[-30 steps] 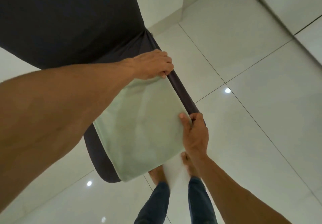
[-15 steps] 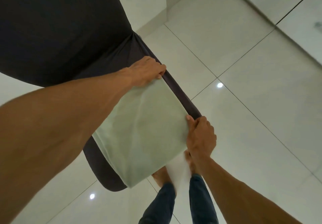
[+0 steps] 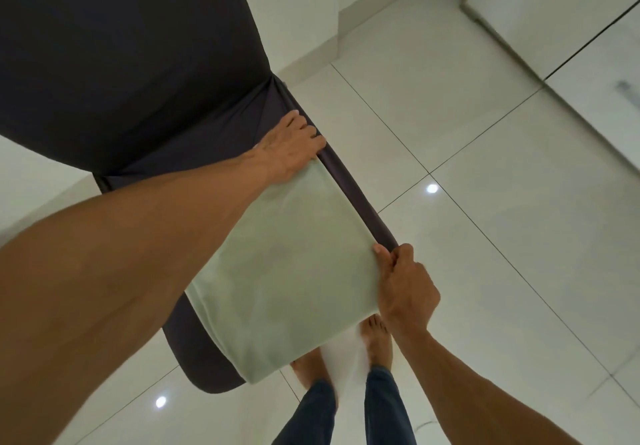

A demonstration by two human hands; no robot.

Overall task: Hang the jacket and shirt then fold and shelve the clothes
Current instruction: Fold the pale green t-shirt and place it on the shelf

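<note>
A folded pale green garment (image 3: 291,271) lies flat on the seat of a dark upholstered chair (image 3: 360,202). My left hand (image 3: 289,148) grips the garment's far corner, fingers curled over its edge near the chair back. My right hand (image 3: 403,285) pinches the near right corner, thumb on top and fingers wrapped under the edge. A white part of the cloth (image 3: 346,358) hangs down below the seat's front, between my legs.
The chair's dark backrest (image 3: 121,46) fills the upper left. Glossy white floor tiles (image 3: 485,237) spread to the right. White cabinet doors (image 3: 571,29) stand at the upper right. My bare feet (image 3: 377,340) stand just in front of the seat.
Both hands keep their hold on the green garment's corners; my right hand has slid slightly along the near edge. The view has shifted a little.
</note>
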